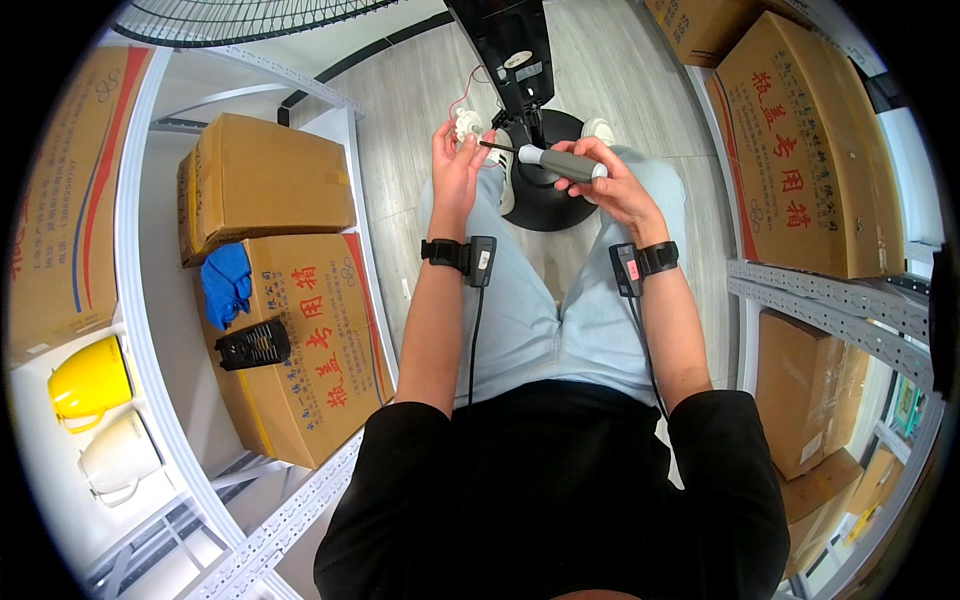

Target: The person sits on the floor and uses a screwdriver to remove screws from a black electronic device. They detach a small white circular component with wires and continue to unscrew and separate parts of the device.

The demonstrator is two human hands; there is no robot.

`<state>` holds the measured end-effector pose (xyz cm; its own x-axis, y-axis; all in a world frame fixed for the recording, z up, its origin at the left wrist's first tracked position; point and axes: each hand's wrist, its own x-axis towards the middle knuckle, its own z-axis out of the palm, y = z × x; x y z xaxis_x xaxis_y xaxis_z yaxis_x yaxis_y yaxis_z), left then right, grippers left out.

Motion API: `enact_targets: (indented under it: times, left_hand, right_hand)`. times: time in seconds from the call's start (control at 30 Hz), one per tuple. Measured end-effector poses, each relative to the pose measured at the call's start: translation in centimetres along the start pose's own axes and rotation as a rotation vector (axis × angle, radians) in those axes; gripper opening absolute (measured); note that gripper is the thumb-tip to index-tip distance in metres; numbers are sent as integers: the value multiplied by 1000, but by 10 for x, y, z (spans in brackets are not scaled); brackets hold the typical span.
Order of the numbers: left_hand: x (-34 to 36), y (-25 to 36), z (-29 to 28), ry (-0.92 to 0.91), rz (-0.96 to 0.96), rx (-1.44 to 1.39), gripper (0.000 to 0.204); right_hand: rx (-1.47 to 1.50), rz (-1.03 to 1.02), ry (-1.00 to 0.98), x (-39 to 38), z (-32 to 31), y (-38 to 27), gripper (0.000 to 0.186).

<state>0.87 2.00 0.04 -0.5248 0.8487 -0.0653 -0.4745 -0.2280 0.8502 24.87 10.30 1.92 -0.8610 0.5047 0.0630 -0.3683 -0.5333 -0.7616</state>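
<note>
My left hand [456,172] holds a small white plastic part [467,122] between thumb and fingers; a thin red wire [462,98] runs up from it toward the fan. In my right hand [627,192] is a screwdriver [568,163] with a grey handle. Its dark shaft points left, with the tip close to the white part; whether they touch I cannot tell. Just beyond my hands stands a fan's black post [508,60], over a round black base [553,208] on the floor between my feet. The post's lower end is partly hidden by the screwdriver and my hands.
A black wire fan grille [240,20] is at the upper left. On the left shelf, cardboard boxes [285,185] carry a blue cloth [227,285] and a black slotted plastic piece [252,346]. Yellow [92,383] and white mugs [120,455] sit further left. Boxes [800,150] fill the right shelves.
</note>
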Motion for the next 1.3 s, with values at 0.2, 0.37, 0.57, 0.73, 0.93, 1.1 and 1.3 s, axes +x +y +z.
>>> enact_targets:
  times: [0.2,0.37,0.57,0.73,0.93,1.1,1.3]
  left_hand:
    - [1,-4,-2,-11,27,-3,42]
    - [0,-5,1,21,25,50,41]
    - [-2,-3,3,17,47,72,41]
    - [-2,-3,2,36,67,85,39]
    - [-1,2,0,-10,-56,-86,30]
    - [0,3,-3,-32,-73,-104,28]
    - [-1,1,-3,-24,-75,-43,26]
  right_hand:
    - [68,-90,92,3,-8,7,53]
    - [120,-142,124,3,-10,9,53]
    - [156,-174,51,3,-17,13,52]
    - [345,-255,-1,1,-23,12,52]
    - [481,-303,50,1,-29,13,52]
    - [467,-292,53,2,-26,13,52]
    - [488,-298,57,2,-30,13,52]
